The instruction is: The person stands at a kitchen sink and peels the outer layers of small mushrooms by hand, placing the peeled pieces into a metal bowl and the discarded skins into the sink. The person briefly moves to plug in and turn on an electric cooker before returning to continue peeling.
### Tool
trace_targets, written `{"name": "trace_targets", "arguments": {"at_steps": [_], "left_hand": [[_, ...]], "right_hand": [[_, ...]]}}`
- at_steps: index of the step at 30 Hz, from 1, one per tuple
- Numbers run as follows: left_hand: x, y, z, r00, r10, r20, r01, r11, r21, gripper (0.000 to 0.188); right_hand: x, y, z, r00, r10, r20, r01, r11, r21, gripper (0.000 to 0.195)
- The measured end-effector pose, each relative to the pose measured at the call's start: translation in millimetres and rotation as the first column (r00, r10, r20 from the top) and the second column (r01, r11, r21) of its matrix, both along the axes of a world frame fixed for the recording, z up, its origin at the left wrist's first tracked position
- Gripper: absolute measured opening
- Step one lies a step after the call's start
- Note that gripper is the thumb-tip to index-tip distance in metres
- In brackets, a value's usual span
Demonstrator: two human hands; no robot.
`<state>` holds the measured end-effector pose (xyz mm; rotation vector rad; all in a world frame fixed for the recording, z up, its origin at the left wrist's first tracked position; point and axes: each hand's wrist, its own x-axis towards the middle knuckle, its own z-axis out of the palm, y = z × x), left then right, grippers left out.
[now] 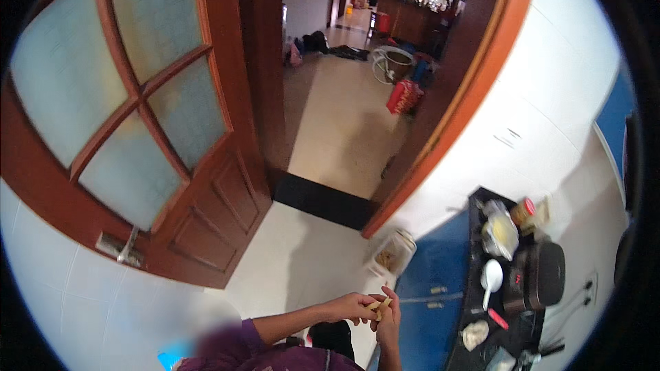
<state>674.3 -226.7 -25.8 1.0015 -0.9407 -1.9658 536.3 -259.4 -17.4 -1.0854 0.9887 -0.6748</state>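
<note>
At the lower middle, my left hand [352,307] and my right hand [388,321] meet in front of my purple top. Pale yellow pieces [379,307] show between the fingers of both hands; they are too small to name surely. Below and to the right of the hands is the blue cabinet front [433,268]. A clear container with brown contents [388,257] stands on the floor just beyond them.
A black countertop [464,340] at right holds a white ladle [492,277], a red-handled item [498,319], a dark rice cooker [536,275], a plastic bag [500,234] and a red-lidded jar [524,210]. The brown door [221,216] stands open at left; a red bag [405,97] lies beyond the doorway.
</note>
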Motion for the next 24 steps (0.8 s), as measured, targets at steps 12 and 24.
{"name": "trace_targets", "arguments": {"at_steps": [12, 24], "left_hand": [[274.9, -223.9, -29.7, 0.831, 0.540, -0.132, -0.481, 0.818, 0.317, 0.028], [538.2, -485.3, -22.6, 0.882, 0.468, 0.058, -0.471, 0.869, 0.152, 0.027]], "right_hand": [[284.5, -279.9, -40.4, 0.901, 0.369, -0.229, -0.430, 0.830, -0.355, 0.035], [526.7, -524.8, -7.2, 0.824, 0.286, -0.490, -0.517, 0.734, -0.441, 0.032]]}}
